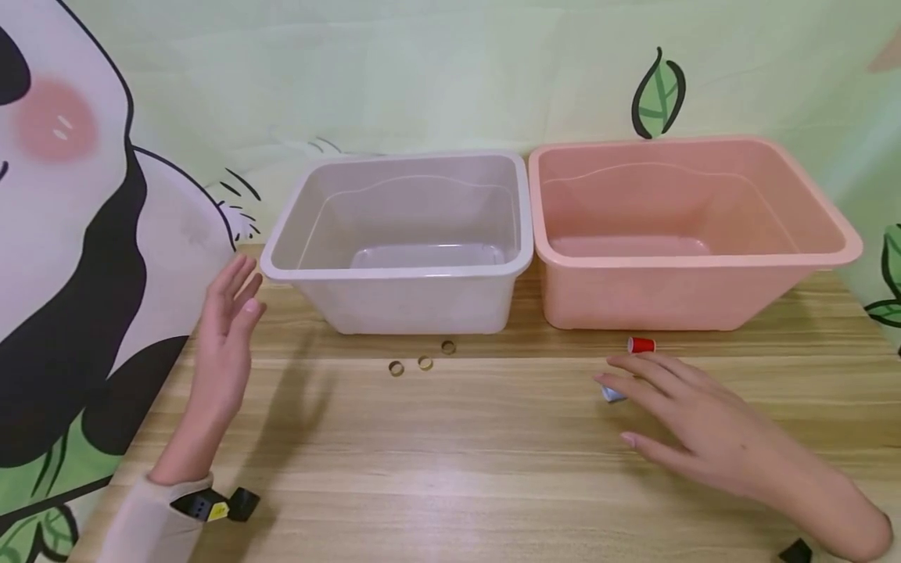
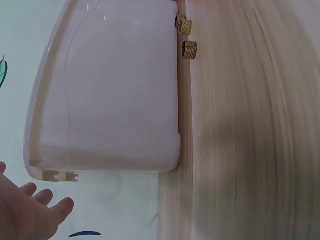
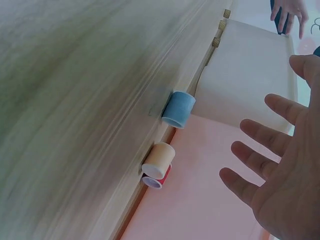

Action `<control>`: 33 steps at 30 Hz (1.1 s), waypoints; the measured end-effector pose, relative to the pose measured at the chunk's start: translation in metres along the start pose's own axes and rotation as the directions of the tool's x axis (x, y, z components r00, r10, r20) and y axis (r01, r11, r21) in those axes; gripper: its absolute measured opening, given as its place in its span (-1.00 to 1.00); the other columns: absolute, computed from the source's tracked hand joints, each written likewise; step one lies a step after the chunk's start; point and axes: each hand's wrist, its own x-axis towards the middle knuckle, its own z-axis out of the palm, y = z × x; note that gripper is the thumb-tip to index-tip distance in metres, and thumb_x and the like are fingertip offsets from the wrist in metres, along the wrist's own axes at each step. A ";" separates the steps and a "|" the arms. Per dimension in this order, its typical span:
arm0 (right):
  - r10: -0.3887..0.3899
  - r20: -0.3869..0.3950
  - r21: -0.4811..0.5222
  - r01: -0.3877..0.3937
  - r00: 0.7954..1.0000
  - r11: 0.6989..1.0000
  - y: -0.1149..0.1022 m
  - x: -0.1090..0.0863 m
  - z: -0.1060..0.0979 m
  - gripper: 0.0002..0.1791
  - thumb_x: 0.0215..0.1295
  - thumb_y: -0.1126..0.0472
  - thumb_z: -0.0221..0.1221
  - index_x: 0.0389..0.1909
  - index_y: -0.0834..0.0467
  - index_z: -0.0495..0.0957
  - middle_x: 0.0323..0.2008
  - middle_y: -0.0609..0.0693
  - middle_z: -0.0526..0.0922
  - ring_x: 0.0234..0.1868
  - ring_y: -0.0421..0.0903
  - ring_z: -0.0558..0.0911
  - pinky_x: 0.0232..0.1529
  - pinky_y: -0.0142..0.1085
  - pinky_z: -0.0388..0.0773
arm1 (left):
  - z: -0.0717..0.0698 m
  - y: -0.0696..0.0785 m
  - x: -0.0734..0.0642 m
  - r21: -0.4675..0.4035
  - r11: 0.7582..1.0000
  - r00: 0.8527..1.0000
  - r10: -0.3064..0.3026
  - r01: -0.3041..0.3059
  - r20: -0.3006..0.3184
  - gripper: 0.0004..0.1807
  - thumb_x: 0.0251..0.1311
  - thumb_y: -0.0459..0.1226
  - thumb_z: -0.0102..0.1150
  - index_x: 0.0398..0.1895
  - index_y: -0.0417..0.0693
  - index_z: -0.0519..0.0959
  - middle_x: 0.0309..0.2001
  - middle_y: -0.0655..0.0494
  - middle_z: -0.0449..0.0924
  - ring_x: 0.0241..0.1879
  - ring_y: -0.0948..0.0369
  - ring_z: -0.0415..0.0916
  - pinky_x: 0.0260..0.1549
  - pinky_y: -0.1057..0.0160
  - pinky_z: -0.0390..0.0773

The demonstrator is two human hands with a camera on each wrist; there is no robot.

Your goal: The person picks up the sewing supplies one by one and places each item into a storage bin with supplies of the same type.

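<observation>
My left hand (image 1: 227,344) is raised beside the left end of the pale grey bin (image 1: 415,301), fingers extended, holding nothing. In front of that bin lie three small gold dimpled bands (image 1: 425,363), like ring thimbles; the left wrist view shows their pitted surface. Over the tabletop on the right, my right hand (image 1: 711,430) is spread, palm down and holding nothing. Near its fingers lie a blue thread spool (image 3: 178,109), a peach spool (image 3: 159,160) and a red spool (image 1: 641,345). In the head view the hand partly covers the blue spool and hides the peach one.
A pink bin (image 1: 655,297) stands right of the grey one at the back of the wooden table (image 1: 422,469). Both bins show bare floors. Behind them hangs a green cloth (image 1: 436,70) printed with a panda and leaves.
</observation>
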 end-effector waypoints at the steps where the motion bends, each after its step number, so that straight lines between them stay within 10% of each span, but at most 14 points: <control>1: -0.003 -0.001 -0.001 0.003 1.000 1.000 0.000 0.001 0.000 -0.15 0.28 -0.07 0.35 0.55 -0.20 0.21 0.46 -0.05 0.34 0.41 0.01 0.35 0.49 -0.30 0.01 | 0.000 -0.001 0.001 0.012 1.000 1.000 -0.001 0.001 0.008 -0.42 0.57 -0.24 -0.06 0.58 0.13 0.14 0.55 0.05 0.16 0.53 0.04 0.13 0.32 0.42 0.33; 8: 0.006 0.005 0.000 -0.006 1.000 1.000 -0.001 0.004 0.001 -0.15 0.27 -0.06 0.36 0.54 -0.21 0.21 0.42 -0.06 0.39 0.39 -0.01 0.38 0.31 0.05 0.34 | 0.000 -0.004 0.011 0.001 1.000 1.000 -0.009 0.009 0.029 -0.43 0.60 -0.21 -0.12 0.59 0.08 0.10 0.56 0.04 0.14 0.52 0.07 0.16 0.33 0.34 0.37; 24: -0.068 -0.007 0.045 0.068 0.998 0.997 -0.005 0.021 0.007 -0.27 0.33 -0.05 0.32 0.48 -0.10 0.32 0.35 -0.04 0.45 0.35 0.02 0.41 0.28 0.13 0.40 | 0.000 -0.011 0.024 -0.082 0.995 0.997 -0.058 0.061 0.046 -0.52 0.60 -0.12 -0.11 0.51 0.19 0.27 0.53 0.07 0.18 0.51 0.10 0.14 0.46 -0.06 0.22; 33: -0.112 -0.023 0.052 0.113 0.993 0.992 -0.007 0.035 0.015 -0.31 0.36 -0.06 0.28 0.47 -0.09 0.33 0.32 -0.01 0.49 0.31 -0.01 0.45 0.22 0.12 0.48 | -0.001 -0.026 0.030 -0.153 0.987 0.997 -0.050 0.058 0.058 -0.51 0.59 -0.11 -0.09 0.50 0.08 0.28 0.51 0.04 0.20 0.47 0.13 0.19 0.39 0.11 0.36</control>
